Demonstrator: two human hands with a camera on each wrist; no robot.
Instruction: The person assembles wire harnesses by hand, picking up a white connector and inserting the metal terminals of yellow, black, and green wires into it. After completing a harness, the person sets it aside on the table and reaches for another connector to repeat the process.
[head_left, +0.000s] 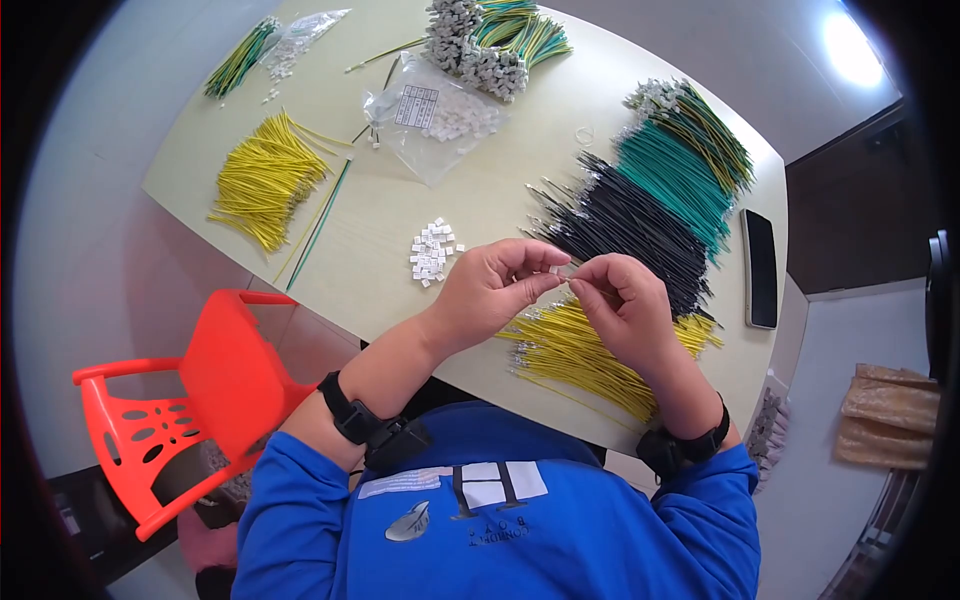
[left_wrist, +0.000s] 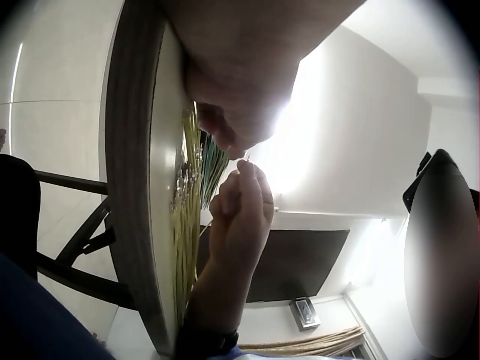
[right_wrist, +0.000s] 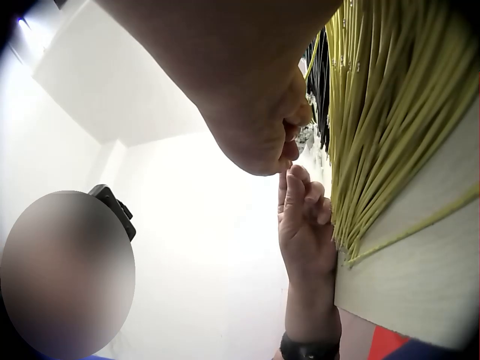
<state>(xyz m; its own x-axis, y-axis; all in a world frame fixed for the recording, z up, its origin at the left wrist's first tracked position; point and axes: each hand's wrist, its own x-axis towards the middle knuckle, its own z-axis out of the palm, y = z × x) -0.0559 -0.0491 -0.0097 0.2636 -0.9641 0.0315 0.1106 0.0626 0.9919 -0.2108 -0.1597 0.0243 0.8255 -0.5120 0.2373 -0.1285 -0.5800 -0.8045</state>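
My left hand (head_left: 490, 292) pinches a small white connector (head_left: 554, 269) between thumb and index finger, above the table. Facing it, fingertips nearly touching, my right hand (head_left: 632, 308) pinches a thin wire end (head_left: 569, 280), mostly hidden by the fingers. A yellow strand (right_wrist: 311, 58) shows beside the right hand (right_wrist: 259, 112) in the right wrist view. In the left wrist view the fingertips of the left hand (left_wrist: 232, 90) and right hand (left_wrist: 240, 217) meet. Loose white connectors (head_left: 432, 252) lie left of the hands; yellow wires (head_left: 580, 350) lie beneath the right one.
Black wires (head_left: 640, 230), green wires (head_left: 675, 170) and a phone (head_left: 760, 268) lie on the right. A plastic bag of connectors (head_left: 430, 120) and wire bundles (head_left: 520, 40) are at the back. More yellow wires (head_left: 265, 180) lie left, near a red chair (head_left: 235, 370).
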